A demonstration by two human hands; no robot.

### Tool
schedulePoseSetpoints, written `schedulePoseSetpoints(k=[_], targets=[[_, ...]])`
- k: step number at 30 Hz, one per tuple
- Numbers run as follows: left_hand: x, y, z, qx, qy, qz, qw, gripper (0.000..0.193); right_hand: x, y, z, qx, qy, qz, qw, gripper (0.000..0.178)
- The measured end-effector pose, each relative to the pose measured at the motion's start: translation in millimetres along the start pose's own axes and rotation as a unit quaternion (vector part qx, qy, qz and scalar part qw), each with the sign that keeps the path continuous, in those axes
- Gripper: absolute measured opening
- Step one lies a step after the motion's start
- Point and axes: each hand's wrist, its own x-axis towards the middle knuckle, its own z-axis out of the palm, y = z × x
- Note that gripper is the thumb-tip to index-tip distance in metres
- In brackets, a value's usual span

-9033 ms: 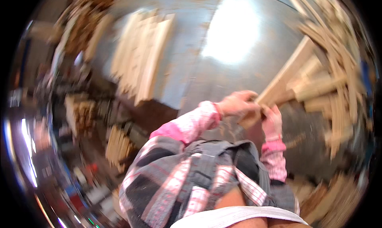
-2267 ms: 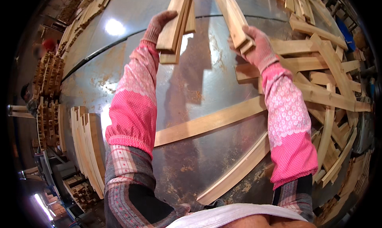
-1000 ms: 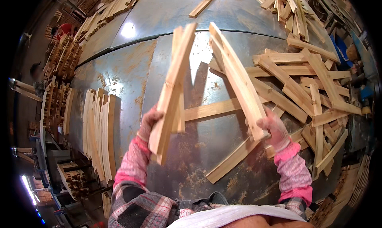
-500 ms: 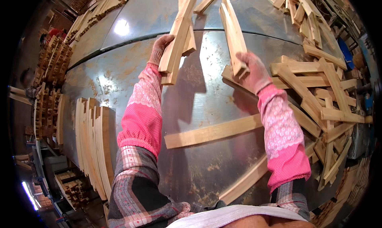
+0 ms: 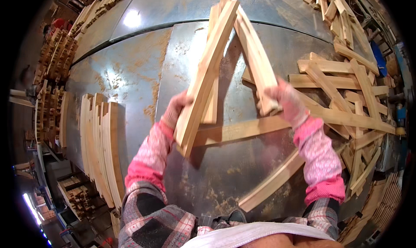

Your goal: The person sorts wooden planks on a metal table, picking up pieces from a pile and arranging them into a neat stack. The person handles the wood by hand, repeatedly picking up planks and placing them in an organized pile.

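My gloved left hand (image 5: 177,108) is closed on the near part of a pair of pale wooden strips (image 5: 207,74), held slanting over the metal table. Its fingertips under the wood are hidden. Closed as well, my gloved right hand (image 5: 286,101) grips the near end of other wooden strips (image 5: 256,57), slanting the opposite way. At their far ends the two bundles come together like an upturned V. Just right of the left bundle, partly behind it, is another wooden piece (image 5: 211,105). Beneath them a single board (image 5: 242,132) lies across the table.
A jumbled heap of wooden strips (image 5: 333,85) covers the table's right side. Along the left stands a row of strips (image 5: 100,139) side by side. A curved strip (image 5: 273,181) lies near me. Stacked wood (image 5: 56,66) stands beyond the left edge. Sawdust is scattered over the metal table (image 5: 130,70).
Both hands have come nearer to me with their strips. The far ends of the two bundles, apart before, now meet or overlap.
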Motion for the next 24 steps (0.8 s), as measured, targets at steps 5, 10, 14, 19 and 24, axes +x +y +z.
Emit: schedulePoseSetpoints(k=[5, 10, 14, 19, 24], targets=[[-189, -78, -6, -0.012, 0.054, -0.042, 0.998, 0.089, -191, 41, 57, 0.066, 0.029, 0.076, 0.995, 0.071], [-335, -109, 50, -0.049, 0.141, -0.022, 0.988, 0.094, -325, 80, 105, 0.078, 0.094, 0.098, 0.988, 0.083], [-382, -114, 61, 0.188, 0.269, 0.066, 0.942, 0.091, -344, 109, 150, 0.075, 0.056, 0.072, 0.993, 0.081], [-401, -119, 56, 0.613, 0.418, -0.153, 0.653, 0.095, -326, 214, 231, 0.083, 0.029, 0.069, 0.994, 0.081], [-407, -177, 29, 0.676, 0.407, -0.139, 0.598, 0.091, -305, 348, 299, -0.202, 0.029, 0.142, 0.969, 0.092]])
